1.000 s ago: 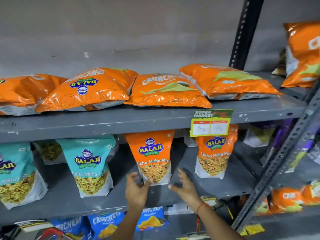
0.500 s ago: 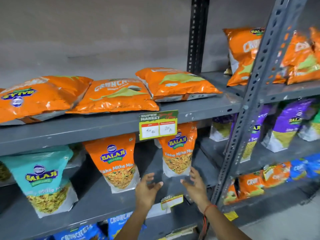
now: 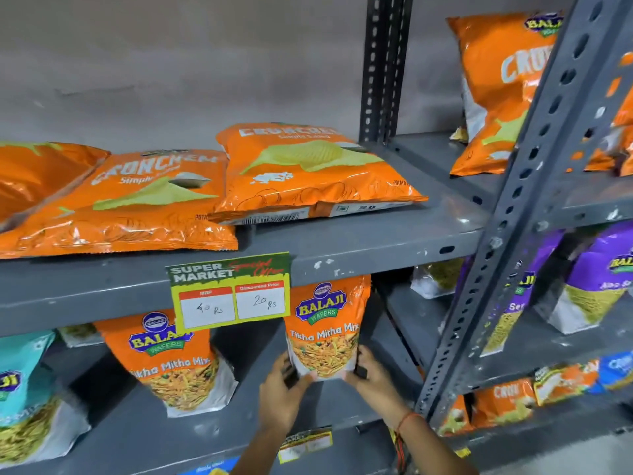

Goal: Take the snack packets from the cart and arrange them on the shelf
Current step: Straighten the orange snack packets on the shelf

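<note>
An orange Tikha Mitha Mix packet [image 3: 325, 332] stands upright on the middle shelf [image 3: 239, 416] of a grey metal rack. My left hand [image 3: 279, 394] grips its lower left corner and my right hand [image 3: 371, 380] grips its lower right corner. A second orange Tikha Mitha Mix packet [image 3: 171, 365] stands to its left, apart from it. A teal packet [image 3: 24, 389] stands at the far left. The cart is out of view.
Large orange crisp bags [image 3: 308, 173] lie flat on the upper shelf. A price label [image 3: 231, 291] hangs from that shelf's front edge. A slotted upright post [image 3: 513, 214] rises at the right, with purple packets [image 3: 596, 279] on the neighbouring rack behind it.
My view swung right and closer. Both hands moved from the middle orange packet across to the right one and closed on its bottom corners.
</note>
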Tool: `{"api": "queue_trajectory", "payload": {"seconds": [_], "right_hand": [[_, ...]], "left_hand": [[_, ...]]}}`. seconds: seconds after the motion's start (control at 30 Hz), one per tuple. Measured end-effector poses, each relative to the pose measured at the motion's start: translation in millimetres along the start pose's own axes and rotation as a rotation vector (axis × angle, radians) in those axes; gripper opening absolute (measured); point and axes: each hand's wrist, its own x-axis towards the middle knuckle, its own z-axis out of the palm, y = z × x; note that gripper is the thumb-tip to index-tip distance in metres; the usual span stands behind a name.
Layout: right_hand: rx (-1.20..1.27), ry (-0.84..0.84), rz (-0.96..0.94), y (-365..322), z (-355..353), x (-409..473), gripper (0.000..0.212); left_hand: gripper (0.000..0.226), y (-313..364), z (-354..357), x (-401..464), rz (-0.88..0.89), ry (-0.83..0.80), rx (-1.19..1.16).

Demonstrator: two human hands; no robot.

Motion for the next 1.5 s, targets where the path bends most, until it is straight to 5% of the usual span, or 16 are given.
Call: {"api": "queue_trajectory", "payload": {"seconds": [0.2,0.37,0.5,1.0,1.23,1.5], "right_hand": [[0.117,0.144,0.029,4.4,11.7,-6.3,0.069],[0.183,0.594,0.024,-3.0,58.2,-33.7,0.052],[0.192,0.615,-0.07,-18.0,123.1,-64.2,0.046],[0.078,-0.223,-0.208,-134.7,466.2,-206.4,0.034],[-0.079,-0.441,-0.238,-160.8,574.9,-143.0,0.041],[-0.237,-0.562,-0.145,-158.6,673.4,-49.4,0.084]], "left_hand": [[0.06,-3.8,-8.4,-8.2,-0.005,0.05,-0.045],[0.059,-9.1,-53.2,-35.6,-0.008,0.089,-0.125],[0.046,-21.8,-122.5,-73.5,0.036,0.174,-0.118],[0.054,-95.9,-516.9,-185.5,-0.067,0.712,0.052],[0.053,-151.1,-598.6,-130.7,-0.19,0.806,-0.031],[0.071,-205.9,-635.9,-51.4,-0.281,0.722,-0.087]]}}
